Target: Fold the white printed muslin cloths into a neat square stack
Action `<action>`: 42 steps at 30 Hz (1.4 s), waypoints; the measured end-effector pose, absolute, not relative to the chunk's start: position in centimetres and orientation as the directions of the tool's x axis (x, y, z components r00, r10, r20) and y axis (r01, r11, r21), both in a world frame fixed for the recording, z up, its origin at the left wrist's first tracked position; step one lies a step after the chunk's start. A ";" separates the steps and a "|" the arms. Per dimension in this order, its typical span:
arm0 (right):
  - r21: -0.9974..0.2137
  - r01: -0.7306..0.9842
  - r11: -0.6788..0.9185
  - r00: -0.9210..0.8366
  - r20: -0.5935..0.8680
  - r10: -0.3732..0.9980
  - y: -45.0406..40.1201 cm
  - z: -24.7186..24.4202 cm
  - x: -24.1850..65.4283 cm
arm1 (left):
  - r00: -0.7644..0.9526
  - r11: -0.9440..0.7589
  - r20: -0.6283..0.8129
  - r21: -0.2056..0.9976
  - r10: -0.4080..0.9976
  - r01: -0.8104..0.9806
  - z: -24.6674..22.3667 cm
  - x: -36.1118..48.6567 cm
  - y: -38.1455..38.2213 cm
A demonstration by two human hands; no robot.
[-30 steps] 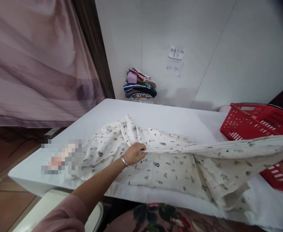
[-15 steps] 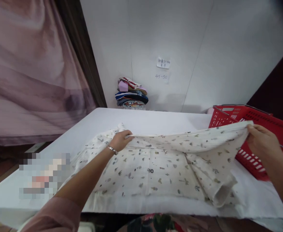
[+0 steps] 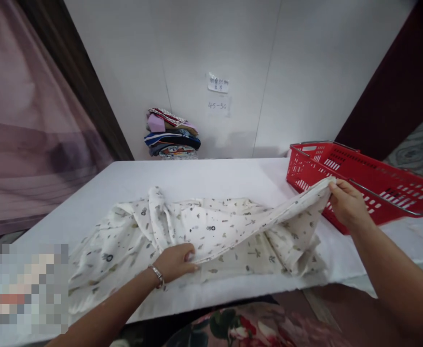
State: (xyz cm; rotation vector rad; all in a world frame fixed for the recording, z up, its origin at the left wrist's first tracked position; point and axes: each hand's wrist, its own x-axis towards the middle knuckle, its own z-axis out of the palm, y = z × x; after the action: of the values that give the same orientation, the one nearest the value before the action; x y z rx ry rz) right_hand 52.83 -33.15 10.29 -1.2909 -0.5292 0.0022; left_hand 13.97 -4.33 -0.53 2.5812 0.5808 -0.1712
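Note:
A white cloth garment with small printed motifs (image 3: 229, 226) lies bunched and partly lifted across the white table. My left hand (image 3: 177, 261), with a silver bracelet at the wrist, pinches its edge near the table's front. Higher and to the right, my right hand (image 3: 347, 201) grips a corner of the same cloth, raised beside the red basket. The edge between the two hands slants up to the right. Loose folds lie to the left of my left hand and under the raised part.
The red basket (image 3: 370, 180) stands at the table's right. A stack of folded clothes (image 3: 172, 135) sits by the wall behind the white table (image 3: 211, 173). Paper labels (image 3: 218, 94) hang on the wall. A pink curtain (image 3: 26, 120) hangs at the left.
My left hand has drawn the cloth's edge down toward the table's front. My right hand still holds its corner. The view has shifted, showing more of the basket.

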 end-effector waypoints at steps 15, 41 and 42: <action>-0.900 0.269 0.342 0.852 0.388 0.351 -34.6 10.3 51.4 | 0.988 -0.882 0.072 0.462 0.136 0.088 -1.7 23.7 -11.0; -0.877 0.220 0.428 0.882 0.366 0.297 -34.6 10.6 51.7 | 0.853 -0.919 0.453 0.387 0.261 0.076 -1.9 22.1 -9.7; -0.870 0.210 0.445 0.888 0.360 0.285 -34.6 10.7 51.8 | 0.839 -0.932 0.480 0.352 0.256 0.083 -1.9 22.2 -9.6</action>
State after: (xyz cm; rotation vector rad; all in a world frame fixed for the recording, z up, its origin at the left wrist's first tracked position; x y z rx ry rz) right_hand 51.75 -34.62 10.67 -1.1215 -0.5019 0.0491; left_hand 22.15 -9.63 -1.93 2.7003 0.2556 0.7677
